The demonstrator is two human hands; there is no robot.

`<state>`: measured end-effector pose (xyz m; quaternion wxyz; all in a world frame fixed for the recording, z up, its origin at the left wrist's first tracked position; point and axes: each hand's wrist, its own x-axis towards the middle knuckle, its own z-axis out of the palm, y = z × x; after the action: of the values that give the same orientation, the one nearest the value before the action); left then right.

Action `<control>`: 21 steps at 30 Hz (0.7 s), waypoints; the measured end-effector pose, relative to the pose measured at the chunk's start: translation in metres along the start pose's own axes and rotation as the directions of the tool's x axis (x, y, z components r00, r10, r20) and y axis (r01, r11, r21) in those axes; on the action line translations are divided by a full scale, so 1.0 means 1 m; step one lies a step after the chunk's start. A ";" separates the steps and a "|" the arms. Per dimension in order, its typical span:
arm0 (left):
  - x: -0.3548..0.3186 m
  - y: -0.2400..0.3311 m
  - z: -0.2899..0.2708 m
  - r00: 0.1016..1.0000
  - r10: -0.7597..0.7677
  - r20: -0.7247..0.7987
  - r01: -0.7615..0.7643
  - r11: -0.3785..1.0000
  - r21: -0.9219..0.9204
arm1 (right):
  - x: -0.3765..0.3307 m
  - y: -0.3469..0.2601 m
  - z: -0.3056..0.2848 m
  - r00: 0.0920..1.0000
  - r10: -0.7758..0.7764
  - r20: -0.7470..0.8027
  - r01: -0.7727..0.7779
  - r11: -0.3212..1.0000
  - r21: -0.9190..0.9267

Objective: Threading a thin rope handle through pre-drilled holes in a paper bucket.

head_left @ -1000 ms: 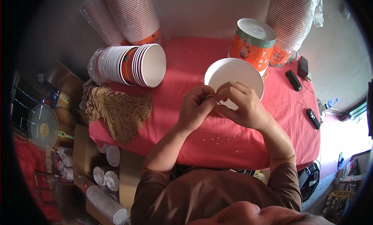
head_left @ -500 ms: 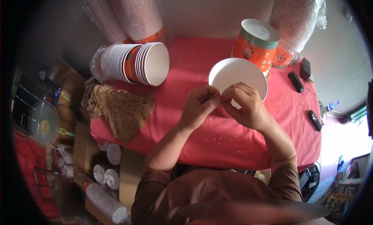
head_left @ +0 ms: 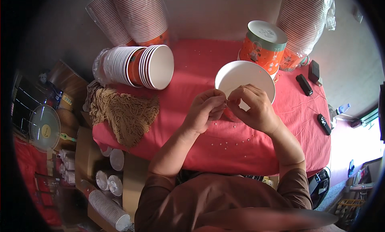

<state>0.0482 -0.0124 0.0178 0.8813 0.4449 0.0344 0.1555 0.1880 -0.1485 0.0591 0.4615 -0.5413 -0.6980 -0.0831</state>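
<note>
My left hand (head_left: 205, 111) and my right hand (head_left: 253, 107) meet fingertip to fingertip over the near rim of a large open paper tub (head_left: 240, 72), white inside. Thumb and fingers of each hand are pinched together. Whatever lies between them is too small to make out. Below my hands, several small white beads (head_left: 226, 143) are scattered over the pink tablecloth (head_left: 188, 151). Just behind the open tub stands an orange tub (head_left: 262, 51), upside down with its pale base upward.
Nested white tubs (head_left: 160, 67) lie sideways at the left, above a brown fringed cloth (head_left: 124, 111). Tall wrapped stacks of tubs (head_left: 140, 15) stand at the back. Small black devices (head_left: 304, 84) rest along the right edge. A cardboard box (head_left: 134, 184) and a fan (head_left: 45, 127) are at lower left.
My left fingers have curled in more and shifted slightly, and the fingertips of both hands have moved a little against each other. The tubs and beads stay in place.
</note>
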 end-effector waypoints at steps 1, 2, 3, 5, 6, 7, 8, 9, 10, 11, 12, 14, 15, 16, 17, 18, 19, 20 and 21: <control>0.000 0.000 0.000 1.000 -0.002 0.003 0.002 1.000 -0.017 | 0.000 -0.001 0.000 1.000 0.002 -0.005 -0.002 1.000 -0.005; 0.000 0.000 0.000 1.000 -0.002 0.003 0.002 1.000 -0.018 | 0.000 -0.002 -0.001 1.000 0.004 -0.009 -0.004 1.000 -0.010; 0.000 -0.001 -0.001 1.000 0.001 0.011 -0.001 1.000 -0.015 | 0.000 -0.003 -0.001 1.000 0.004 -0.008 -0.004 1.000 -0.010; 0.000 -0.001 -0.002 1.000 0.005 0.016 -0.005 1.000 -0.010 | 0.001 -0.003 -0.001 1.000 -0.017 -0.001 0.017 1.000 -0.006; 0.000 -0.002 -0.003 1.000 0.005 0.023 -0.005 1.000 -0.016 | 0.001 -0.002 -0.001 1.000 -0.018 0.000 0.018 1.000 -0.005; 0.001 -0.002 -0.004 1.000 0.005 0.031 -0.004 1.000 -0.022 | 0.000 -0.002 0.000 1.000 -0.026 -0.004 0.026 1.000 -0.007; 0.001 -0.002 -0.003 1.000 0.006 0.031 -0.005 1.000 -0.022 | 0.000 -0.001 0.000 0.999 -0.034 -0.008 0.034 0.999 -0.009; 0.001 -0.002 -0.002 1.000 -0.003 0.017 0.003 1.000 -0.025 | 0.000 -0.001 0.000 0.999 -0.035 -0.007 0.035 0.999 -0.010; 0.000 -0.002 -0.001 1.000 -0.011 0.003 0.011 1.000 -0.028 | 0.000 0.000 0.001 0.998 -0.061 -0.015 0.061 0.998 -0.020; 0.000 -0.002 -0.001 1.000 -0.010 0.003 0.011 1.000 -0.028 | 0.001 0.000 0.001 0.996 -0.087 -0.022 0.087 0.996 -0.030; 0.000 -0.002 -0.001 1.000 -0.007 0.018 0.008 1.000 -0.030 | 0.001 -0.001 0.001 0.996 -0.088 -0.022 0.087 0.996 -0.030; -0.001 -0.002 -0.002 1.000 -0.003 0.031 0.004 0.999 -0.032 | 0.001 -0.001 0.002 0.993 -0.112 -0.042 0.109 0.991 -0.072; -0.001 -0.002 -0.002 1.000 -0.008 0.017 0.009 0.999 -0.040 | 0.000 -0.002 0.002 0.993 -0.112 -0.042 0.109 0.991 -0.071; -0.001 -0.002 -0.001 1.000 -0.014 0.004 0.014 0.999 -0.048 | -0.001 -0.001 0.002 0.993 -0.109 -0.036 0.105 0.990 -0.095; -0.001 -0.002 -0.001 1.000 -0.013 0.003 0.013 0.999 -0.048 | -0.002 -0.001 0.002 0.994 -0.105 -0.030 0.101 0.988 -0.119; -0.001 -0.001 -0.001 1.000 -0.012 0.003 0.012 0.999 -0.052 | -0.001 -0.002 0.002 0.994 -0.105 -0.030 0.101 0.988 -0.119; -0.001 -0.001 -0.001 1.000 -0.012 0.003 0.012 0.998 -0.057 | -0.001 -0.002 0.001 0.992 -0.122 -0.032 0.116 0.983 -0.141; -0.001 -0.001 0.000 1.000 -0.012 0.003 0.012 0.998 -0.057 | 0.000 -0.002 0.001 0.990 -0.139 -0.035 0.131 0.978 -0.164; -0.001 0.000 0.001 1.000 -0.015 -0.012 0.015 0.999 -0.043 | 0.000 -0.003 0.001 0.990 -0.139 -0.034 0.131 0.978 -0.163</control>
<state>0.0477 -0.0135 0.0183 0.8915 0.4248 0.0401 0.1524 0.1854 -0.1490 0.0595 0.4254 -0.5261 -0.7134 -0.1826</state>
